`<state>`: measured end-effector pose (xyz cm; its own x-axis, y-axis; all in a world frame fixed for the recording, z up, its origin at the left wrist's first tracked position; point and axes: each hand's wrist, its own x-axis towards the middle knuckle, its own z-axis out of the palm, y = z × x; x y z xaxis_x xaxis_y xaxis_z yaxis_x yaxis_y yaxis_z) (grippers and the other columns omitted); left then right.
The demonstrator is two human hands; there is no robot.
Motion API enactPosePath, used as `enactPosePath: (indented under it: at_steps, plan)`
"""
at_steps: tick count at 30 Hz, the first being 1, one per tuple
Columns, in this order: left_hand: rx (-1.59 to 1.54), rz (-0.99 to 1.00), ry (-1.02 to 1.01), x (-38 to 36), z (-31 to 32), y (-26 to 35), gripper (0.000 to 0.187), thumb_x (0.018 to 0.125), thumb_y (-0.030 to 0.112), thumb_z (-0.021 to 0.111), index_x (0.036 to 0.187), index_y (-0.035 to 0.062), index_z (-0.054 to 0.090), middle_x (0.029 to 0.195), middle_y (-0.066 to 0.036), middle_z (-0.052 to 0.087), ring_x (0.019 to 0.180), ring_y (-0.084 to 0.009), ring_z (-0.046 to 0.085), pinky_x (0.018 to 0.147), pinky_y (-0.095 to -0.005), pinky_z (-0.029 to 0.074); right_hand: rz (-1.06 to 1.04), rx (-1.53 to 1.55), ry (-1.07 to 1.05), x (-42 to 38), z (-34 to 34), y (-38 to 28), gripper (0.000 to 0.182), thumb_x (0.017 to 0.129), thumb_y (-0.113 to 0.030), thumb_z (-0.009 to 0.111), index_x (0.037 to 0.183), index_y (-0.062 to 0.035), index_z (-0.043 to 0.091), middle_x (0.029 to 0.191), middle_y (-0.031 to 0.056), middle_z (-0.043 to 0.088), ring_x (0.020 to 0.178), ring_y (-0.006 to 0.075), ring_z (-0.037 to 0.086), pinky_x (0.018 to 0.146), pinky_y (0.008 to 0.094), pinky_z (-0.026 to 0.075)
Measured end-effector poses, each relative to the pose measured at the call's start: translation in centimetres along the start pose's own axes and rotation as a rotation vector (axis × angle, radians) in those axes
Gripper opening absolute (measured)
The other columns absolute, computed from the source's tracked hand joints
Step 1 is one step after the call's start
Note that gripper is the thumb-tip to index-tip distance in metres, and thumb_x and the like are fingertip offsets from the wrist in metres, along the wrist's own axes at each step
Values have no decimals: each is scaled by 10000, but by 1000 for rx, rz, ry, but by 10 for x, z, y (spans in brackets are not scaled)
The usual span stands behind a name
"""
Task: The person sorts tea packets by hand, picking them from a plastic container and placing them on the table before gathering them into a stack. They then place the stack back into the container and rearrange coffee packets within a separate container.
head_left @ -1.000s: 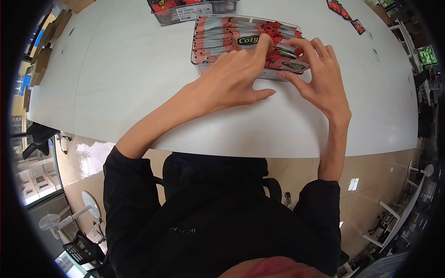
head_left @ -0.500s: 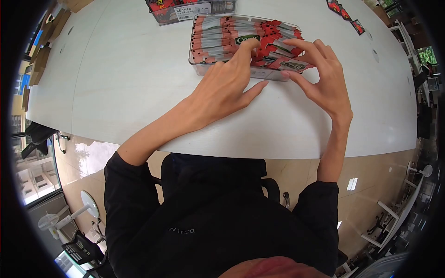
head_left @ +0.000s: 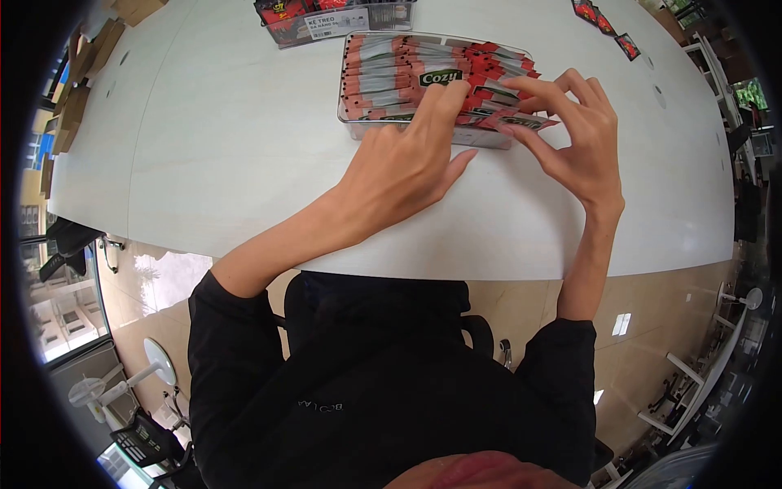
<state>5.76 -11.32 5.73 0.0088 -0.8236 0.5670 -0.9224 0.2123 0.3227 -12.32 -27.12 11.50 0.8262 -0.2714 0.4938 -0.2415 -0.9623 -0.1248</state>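
Observation:
A clear plastic box [head_left: 346, 122] on the white table holds rows of pink, red and silver sachets [head_left: 379, 77], one showing a "Cozy" label. My left hand [head_left: 411, 155] reaches over the front wall, its fingertips on the sachets near the middle and its thumb stretched apart outside the box. At the front right corner my right hand [head_left: 578, 134] pinches a Cozy sachet [head_left: 525, 121] between thumb and fingers. That sachet tilts over the box's edge, and its far part is among the others.
Behind the box stands a second clear box [head_left: 334, 24] with dark and red packets and a white label. Several small red and black packets [head_left: 627, 46] lie at the back right of the table [head_left: 228, 147]. Cardboard boxes [head_left: 77, 90] are at the far left.
The sachet in my right hand has tilted flatter and a little outward at the corner. My left fingers have shifted slightly right, and more of the Cozy label shows.

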Motion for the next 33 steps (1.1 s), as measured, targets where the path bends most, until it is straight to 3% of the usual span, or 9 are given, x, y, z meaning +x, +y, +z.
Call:
enactPosePath:
  at_steps: [7, 9, 11, 14, 18, 24, 27, 29, 33]
  plan:
    - [80, 5, 34, -2, 0, -1, 735, 913, 186, 792, 1468, -31, 363, 922, -190, 759, 506, -298, 648, 467, -353, 495, -68, 142, 70, -5, -2, 9, 226, 720, -130, 893, 913, -122, 776, 801, -28, 734, 532, 143, 530, 531, 295, 422]
    - [70, 21, 44, -3, 1, -3, 712, 922, 149, 777, 1471, -18, 356, 885, -183, 761, 527, -306, 669, 465, -354, 496, -47, 141, 43, -6, 0, 9, 211, 726, -117, 885, 908, -124, 777, 804, -26, 731, 538, 146, 544, 540, 293, 439]
    - [-48, -33, 7, -6, 4, -6, 575, 995, 124, 633, 1471, -42, 355, 1073, -217, 737, 535, -343, 658, 429, -417, 481, -28, 137, 18, -7, 4, 8, 198, 732, -105, 877, 902, -127, 777, 806, -25, 727, 545, 149, 558, 548, 291, 457]
    - [-63, -51, -19, -4, 2, -2, 573, 990, 96, 625, 1473, -30, 345, 1001, -237, 743, 561, -369, 671, 452, -439, 492, 32, 195, 13, -6, 7, 5, 176, 740, -97, 864, 887, -139, 777, 829, -26, 704, 588, 154, 597, 572, 304, 494]
    - [-169, -85, -38, 0, 0, 8, 617, 974, 101, 648, 1484, -29, 326, 989, -252, 736, 574, -387, 675, 470, -453, 499, 6, 153, -5, -5, 7, 3, 160, 743, -122, 856, 881, -152, 780, 875, -35, 648, 656, 154, 631, 595, 321, 517]
    - [-97, -106, -163, 6, -7, 15, 725, 925, 182, 764, 1463, -31, 328, 997, -220, 762, 583, -344, 690, 515, -391, 536, 29, 77, -27, -6, -3, 7, 160, 726, -178, 874, 861, -161, 790, 910, -49, 629, 662, 145, 617, 576, 312, 495]
    - [14, -24, -56, 1, -2, 12, 737, 918, 197, 774, 1464, -59, 350, 1095, -219, 739, 641, -320, 706, 529, -384, 546, 33, 66, 0, -10, -8, 19, 172, 709, -210, 893, 846, -164, 800, 918, -61, 640, 646, 133, 598, 559, 300, 472]
    - [43, -14, 2, 0, 2, 9, 751, 918, 214, 776, 1479, -67, 364, 1285, -235, 653, 736, -289, 726, 549, -380, 560, 49, 81, 14, -12, -9, 26, 178, 703, -225, 901, 840, -166, 804, 921, -69, 648, 638, 127, 589, 552, 296, 461]
    - [83, -74, -78, -5, 5, 5, 767, 924, 218, 772, 1515, -17, 344, 1392, -221, 602, 822, -264, 751, 557, -374, 569, 137, 128, -44, -17, -10, 32, 155, 727, -220, 902, 844, -171, 814, 960, -89, 696, 660, 100, 614, 540, 312, 456]
